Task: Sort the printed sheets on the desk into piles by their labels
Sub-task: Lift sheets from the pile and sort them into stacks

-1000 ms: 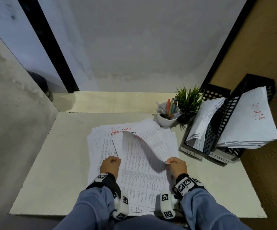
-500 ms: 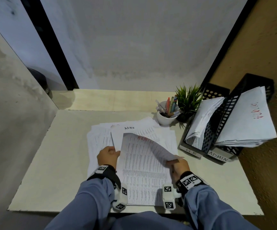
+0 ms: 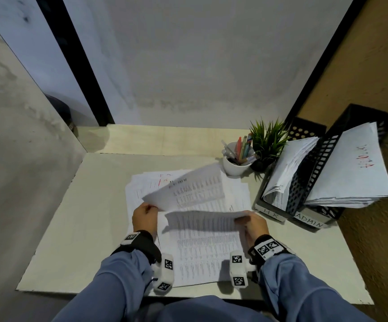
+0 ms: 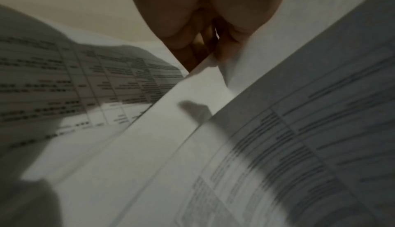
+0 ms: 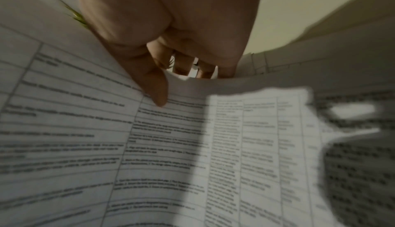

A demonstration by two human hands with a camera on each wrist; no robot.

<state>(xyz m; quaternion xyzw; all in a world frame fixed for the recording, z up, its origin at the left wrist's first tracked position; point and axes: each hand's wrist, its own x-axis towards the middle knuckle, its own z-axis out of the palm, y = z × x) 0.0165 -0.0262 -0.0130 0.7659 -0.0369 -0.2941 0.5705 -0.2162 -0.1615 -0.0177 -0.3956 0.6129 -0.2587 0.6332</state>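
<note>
A loose pile of printed sheets (image 3: 237, 196) lies mid-desk. My left hand (image 3: 145, 216) pinches the near corner of one sheet (image 3: 195, 184), which hangs blurred above the pile with dark writing at its top. In the left wrist view the left hand (image 4: 215, 56) grips that sheet's edge (image 4: 192, 95). My right hand (image 3: 254, 225) pinches the right edge of another sheet (image 3: 200, 240), whose far half is bent over towards me. The right hand (image 5: 171, 81) has its thumb on the printed table of this sheet (image 5: 171, 146).
Two black mesh trays stand at the right, labelled HR (image 3: 269, 212) and ADMIN (image 3: 309, 223), each holding slanted sheets. A white cup of pens (image 3: 234, 166) and a small green plant (image 3: 267, 138) sit behind the pile. The desk (image 3: 83, 228) lies bare left of the papers.
Both hands held one curled sheet over the pile. Now they have spread apart: the left lifts a sheet up and away, the right folds another towards me.
</note>
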